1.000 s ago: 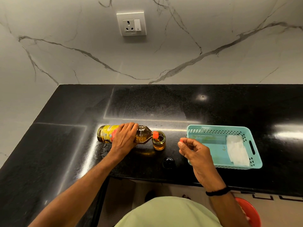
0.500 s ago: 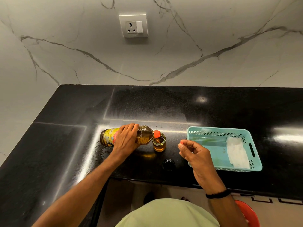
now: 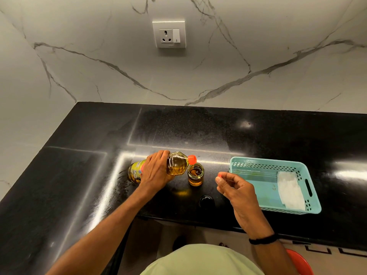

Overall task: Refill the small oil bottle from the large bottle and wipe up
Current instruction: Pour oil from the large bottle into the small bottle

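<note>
The small oil bottle (image 3: 196, 174) stands upright and uncapped on the black worktop (image 3: 79, 175), a short glass jar partly filled with amber oil. Everything below is placed from it.

Just to its left, the left hand (image 3: 156, 171) is wrapped over the middle of the large bottle (image 3: 176, 165). That bottle lies tipped almost level, base pointing away to the left. Its orange-collared mouth (image 3: 192, 159) sits right at the far rim of the small bottle. Oil fills the large bottle's shoulder; whether any is running out cannot be told.

To the right of the small bottle, and apart from it, the right hand (image 3: 236, 191) is raised off the worktop. Its fingers are curled, with thumb and forefinger pinching a small orange cap (image 3: 219, 175). A black band (image 3: 262, 239) circles that wrist.

Nearer the person than the small bottle, close to the worktop's front edge, lies a round black lid (image 3: 206, 200). A yellowish sheen shows on the surface just to the left of the lid.

Further right, past the right hand, sits a teal plastic basket (image 3: 258, 165) with slotted walls. A folded white cloth (image 3: 290, 190) lies inside it, at the end farthest from the small bottle.

On the marble wall behind and above the small bottle is a white socket plate (image 3: 169, 34).
</note>
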### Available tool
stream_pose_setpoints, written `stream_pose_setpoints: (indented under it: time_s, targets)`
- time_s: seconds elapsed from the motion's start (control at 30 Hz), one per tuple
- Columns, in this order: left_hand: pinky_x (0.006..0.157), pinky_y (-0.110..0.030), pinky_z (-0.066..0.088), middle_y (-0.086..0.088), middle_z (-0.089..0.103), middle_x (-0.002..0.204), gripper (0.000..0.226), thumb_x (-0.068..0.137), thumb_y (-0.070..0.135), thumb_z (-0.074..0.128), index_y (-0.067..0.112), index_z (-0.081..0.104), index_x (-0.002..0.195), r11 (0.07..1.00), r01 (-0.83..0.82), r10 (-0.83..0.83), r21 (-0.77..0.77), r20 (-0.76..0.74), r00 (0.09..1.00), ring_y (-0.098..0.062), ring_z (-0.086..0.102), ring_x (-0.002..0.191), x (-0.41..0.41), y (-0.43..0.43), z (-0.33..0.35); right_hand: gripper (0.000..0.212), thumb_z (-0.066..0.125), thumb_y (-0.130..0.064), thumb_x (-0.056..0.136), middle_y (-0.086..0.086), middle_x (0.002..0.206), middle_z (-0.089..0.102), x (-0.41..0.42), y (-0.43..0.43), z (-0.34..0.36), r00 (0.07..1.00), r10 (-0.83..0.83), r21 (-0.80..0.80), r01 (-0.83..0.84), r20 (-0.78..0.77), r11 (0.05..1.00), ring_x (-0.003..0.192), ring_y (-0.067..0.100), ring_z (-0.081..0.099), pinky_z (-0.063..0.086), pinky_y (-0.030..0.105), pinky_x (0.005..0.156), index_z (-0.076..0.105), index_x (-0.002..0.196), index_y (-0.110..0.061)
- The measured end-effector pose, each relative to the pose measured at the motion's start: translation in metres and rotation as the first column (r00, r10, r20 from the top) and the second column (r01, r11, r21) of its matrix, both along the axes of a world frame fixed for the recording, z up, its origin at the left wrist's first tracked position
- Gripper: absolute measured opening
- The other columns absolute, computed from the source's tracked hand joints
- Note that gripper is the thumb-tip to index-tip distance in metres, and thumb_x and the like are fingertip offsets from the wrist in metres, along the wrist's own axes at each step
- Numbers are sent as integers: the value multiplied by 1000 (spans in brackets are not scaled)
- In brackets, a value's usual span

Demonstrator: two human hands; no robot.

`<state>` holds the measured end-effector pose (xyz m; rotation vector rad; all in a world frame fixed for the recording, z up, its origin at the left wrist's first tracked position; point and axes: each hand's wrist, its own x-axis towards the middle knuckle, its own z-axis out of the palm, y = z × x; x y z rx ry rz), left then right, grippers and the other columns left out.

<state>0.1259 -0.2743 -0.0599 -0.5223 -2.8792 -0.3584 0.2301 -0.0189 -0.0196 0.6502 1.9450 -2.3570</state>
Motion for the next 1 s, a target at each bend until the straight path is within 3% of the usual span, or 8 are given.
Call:
stream_pose_setpoints:
  time_s: [0.47,0.73,0.9,1.0]
  targets:
    - [83,-33,47,-2,58,105,74,60,44,84,20,45,118,990,-51,45,131,48,998,-18,54,92,6,4,0,19,75,-18,82,-3,93,76,-2,-8,5,1000,28,15,-28,5,999,94,15,71,59,25,76,74,101,-18]
    - [82,-29,43,6,56,103,71,57,38,85,26,45,115,939,-105,83,327,80,993,-13,52,91,11,7,12,16,77,-14,79,3,89,76,-26,-13,26,996,45,31,-42,-74,999,86,13,70,57,22,73,76,95,-18]
    - [80,-30,49,3,58,104,74,54,29,87,20,50,117,877,-138,80,460,144,986,-16,57,92,11,12,21,23,78,-12,79,4,90,75,-52,-23,59,983,115,111,-99,-145,989,88,14,70,58,26,80,74,101,-16]
    - [73,-20,48,6,57,100,71,53,27,85,24,49,114,828,-183,90,530,197,976,-13,58,88,11,15,24,27,79,-16,80,-5,92,74,-66,-28,83,955,230,339,-157,-186,928,88,5,70,56,19,81,72,105,-23]
